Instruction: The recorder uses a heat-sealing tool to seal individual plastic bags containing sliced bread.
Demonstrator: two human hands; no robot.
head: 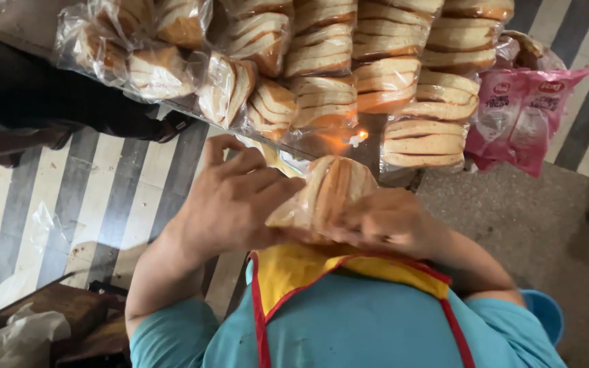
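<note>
Right now both hands meet on one clear plastic bag of sliced bread [325,194], held just above the yellow bib of the person's apron [294,269] and close against the chest. The left hand [233,197] curls over the bag's left side, fingers bent and thumb raised, grasping the loose plastic there. The right hand [386,221] closes on the bag from the right and from below, fingers wrapped against the plastic; a ring shows on one finger. Both grips are clenched on the bag, though exactly how the fingertips pinch the film is hard to make out, since the plastic folds over them. The slices inside stand on edge, brown crusts facing up. Beyond the held bag, on the far side from the apron, a small flame [357,138] burns, and past it a long row of filled bread bags [322,65] is stacked on a table edge [185,105], several bags leaning loosely at the row's left end. To the right of that row lie pink printed packets [523,116], well apart from the held bag. Left of the held bag the striped floor [69,197] shows, with a sandalled foot [168,126] of another person near the table. Below left, beside the person's teal sleeve, a crumpled white plastic sheet [18,337] rests on a dark wooden surface.
</note>
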